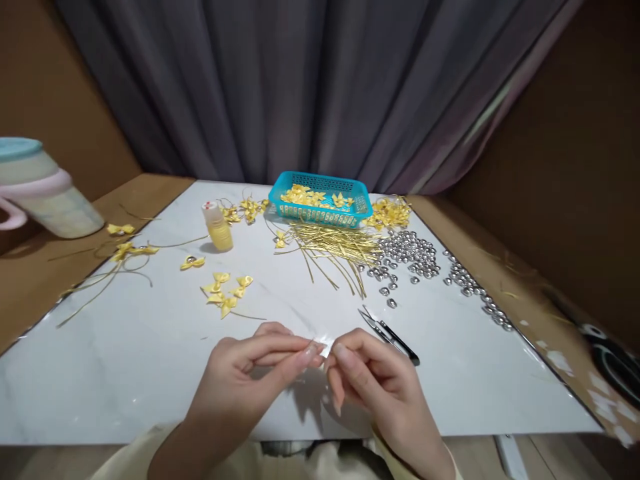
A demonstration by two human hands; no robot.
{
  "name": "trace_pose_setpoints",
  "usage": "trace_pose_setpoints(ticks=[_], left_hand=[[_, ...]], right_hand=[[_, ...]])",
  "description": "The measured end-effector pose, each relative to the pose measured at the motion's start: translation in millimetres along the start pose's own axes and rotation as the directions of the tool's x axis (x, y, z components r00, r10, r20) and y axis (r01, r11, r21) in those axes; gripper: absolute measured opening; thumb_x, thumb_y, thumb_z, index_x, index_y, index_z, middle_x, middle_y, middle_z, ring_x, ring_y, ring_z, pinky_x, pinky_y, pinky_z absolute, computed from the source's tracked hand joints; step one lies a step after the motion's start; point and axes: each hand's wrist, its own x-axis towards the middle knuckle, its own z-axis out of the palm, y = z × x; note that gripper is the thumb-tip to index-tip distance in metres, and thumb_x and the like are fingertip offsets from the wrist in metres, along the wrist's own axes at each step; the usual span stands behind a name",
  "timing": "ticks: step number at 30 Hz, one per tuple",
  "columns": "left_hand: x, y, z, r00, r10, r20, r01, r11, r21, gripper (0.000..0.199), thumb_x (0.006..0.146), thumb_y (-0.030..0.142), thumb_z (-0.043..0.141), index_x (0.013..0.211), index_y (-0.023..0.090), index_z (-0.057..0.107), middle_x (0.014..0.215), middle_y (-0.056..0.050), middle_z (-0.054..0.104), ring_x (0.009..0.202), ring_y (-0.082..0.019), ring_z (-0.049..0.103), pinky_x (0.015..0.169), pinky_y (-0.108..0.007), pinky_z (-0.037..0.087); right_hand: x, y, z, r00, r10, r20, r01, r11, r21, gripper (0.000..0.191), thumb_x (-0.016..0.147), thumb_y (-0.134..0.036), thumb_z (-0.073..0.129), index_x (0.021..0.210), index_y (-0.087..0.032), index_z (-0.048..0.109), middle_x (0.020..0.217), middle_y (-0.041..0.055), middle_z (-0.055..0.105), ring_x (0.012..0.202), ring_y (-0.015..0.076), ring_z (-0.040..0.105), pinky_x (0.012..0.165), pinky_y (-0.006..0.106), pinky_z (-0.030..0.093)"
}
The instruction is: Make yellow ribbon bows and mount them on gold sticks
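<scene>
Near the front edge of the white marbled board (165, 373), my left hand (260, 373) is closed in a pinch, thumb against fingertips. My right hand (370, 380) pinches close beside it, the fingertips almost meeting. What lies between the fingers is too small to make out. Thread snips (390, 337) with black handles rest just beyond my right hand. Several yellow ribbon bows (226, 293) lie beyond my left hand. Farther back is a pile of gold wire strips (335, 247), with many small silver rounded pieces (407, 253) to its right.
A blue basket (320, 217) holding yellow bows stands at the back. A small bottle with yellow contents (219, 230) stands left of centre. At the far left is a cup with a handle (50, 193); black-handled scissors (613, 363) and white scraps lie at the right.
</scene>
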Motion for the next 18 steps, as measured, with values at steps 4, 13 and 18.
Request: trace_pose_setpoints(ticks=[4, 13, 18], left_hand=[[2, -9, 0.2, 0.991, 0.126, -0.047, -0.116, 0.977, 0.178, 0.012, 0.073, 0.021, 0.067, 0.073, 0.029, 0.076, 0.069, 0.005, 0.074, 0.064, -0.014, 0.068, 0.069, -0.023, 0.057], [8, -19, -2.2, 0.815, 0.573, 0.082, -0.552, 0.725, 0.412, 0.017, 0.079, 0.01, 0.062, 0.086, 0.024, 0.066, 0.079, 0.008, 0.075, 0.049, -0.009, 0.066, 0.082, -0.03, 0.055], [8, -19, 0.9, 0.769, 0.636, 0.06, -0.586, 0.665, 0.462, 0.014, 0.079, 0.01, 0.062, 0.085, 0.022, 0.064, 0.077, 0.007, 0.075, 0.05, -0.008, 0.066, 0.081, -0.03, 0.054]], right_hand=[[4, 5, 1, 1.0, -0.001, -0.012, 0.002, 0.999, 0.052, 0.026, 0.095, -0.035, 0.045, 0.08, -0.016, 0.056, 0.052, -0.0024, 0.051, 0.043, 0.0054, 0.032, 0.041, 0.018, 0.023], [9, 10, 8, 0.997, -0.038, -0.074, 0.037, 0.999, -0.015, 0.023, 0.095, -0.031, 0.043, 0.083, -0.016, 0.056, 0.052, -0.0024, 0.051, 0.042, 0.0058, 0.032, 0.04, 0.019, 0.024], [9, 10, 10, 0.994, -0.068, -0.082, 0.063, 0.996, -0.061, 0.023, 0.095, -0.03, 0.042, 0.083, -0.016, 0.057, 0.052, -0.0028, 0.051, 0.042, 0.0069, 0.036, 0.041, 0.019, 0.028]])
